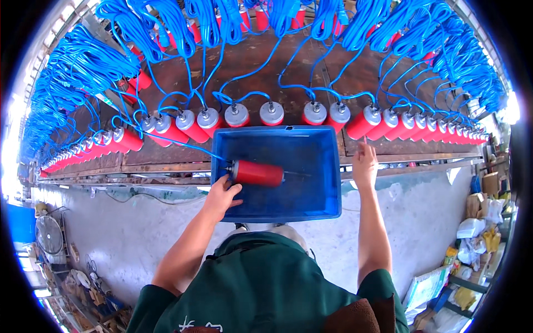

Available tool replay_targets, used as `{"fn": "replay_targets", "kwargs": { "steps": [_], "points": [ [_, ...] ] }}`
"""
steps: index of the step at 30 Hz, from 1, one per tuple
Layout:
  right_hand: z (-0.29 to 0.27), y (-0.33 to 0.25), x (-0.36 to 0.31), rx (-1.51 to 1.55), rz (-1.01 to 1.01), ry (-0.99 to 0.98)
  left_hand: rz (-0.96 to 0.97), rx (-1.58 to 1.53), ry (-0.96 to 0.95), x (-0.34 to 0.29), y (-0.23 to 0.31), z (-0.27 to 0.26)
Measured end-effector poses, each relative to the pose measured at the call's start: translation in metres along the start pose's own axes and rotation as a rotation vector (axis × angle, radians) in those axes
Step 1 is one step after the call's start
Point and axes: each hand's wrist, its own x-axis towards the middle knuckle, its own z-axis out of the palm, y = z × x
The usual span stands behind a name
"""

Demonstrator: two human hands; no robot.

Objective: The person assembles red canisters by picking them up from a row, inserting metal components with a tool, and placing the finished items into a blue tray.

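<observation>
Shirt (pixel 261 277) nearest; one tub (pixel 311 191), right-edge room; left hand (pixel 220 197) at one cylinder (pixel 260 173), right hand (pixel 365 165) outside; grips I can't tell.

I have the plastic tub (pixel 332 183) at the near edge of the surface (pixel 244 53), one cylinder (pixel 258 173) mostly across its left half. My left grip (pixel 221 198) is by that cylinder's left end, my right grip (pixel 365 165) right of the tub. Behind, more cylinders (pixel 363 123) line up, cable coils (pixel 277 14) farther back. A fan (pixel 49 234) stands far left, bags (pixel 492 240) far right.

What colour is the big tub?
The tub is blue, as the head view shows.
</observation>
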Motion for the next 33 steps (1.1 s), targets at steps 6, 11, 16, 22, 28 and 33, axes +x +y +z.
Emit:
{"fn": "replay_targets", "kwargs": {
  "steps": [6,11,16,22,28,33],
  "points": [
    [0.011,-0.171,-0.04,0.314,-0.402,-0.597,0.224,0.22,0.088,-0.006,0.027,-0.029],
    [0.08,-0.225,-0.069,0.032,-0.486,-0.776,0.179,0.007,0.378,0.048,0.062,-0.078],
    [0.122,-0.241,-0.068,-0.247,-0.391,-0.933,0.176,-0.734,0.335,0.086,0.081,-0.123],
    [0.121,-0.241,-0.069,-0.231,-0.411,-0.892,0.34,-1.021,0.231,0.079,0.081,-0.169],
    [0.111,-0.246,-0.071,-0.259,-0.493,-0.86,0.699,-1.015,0.099,0.028,0.078,-0.166],
    [0.126,-0.233,-0.072,-0.341,-0.552,-0.797,0.566,-0.775,0.096,0.036,0.085,-0.167]
  ]
}}
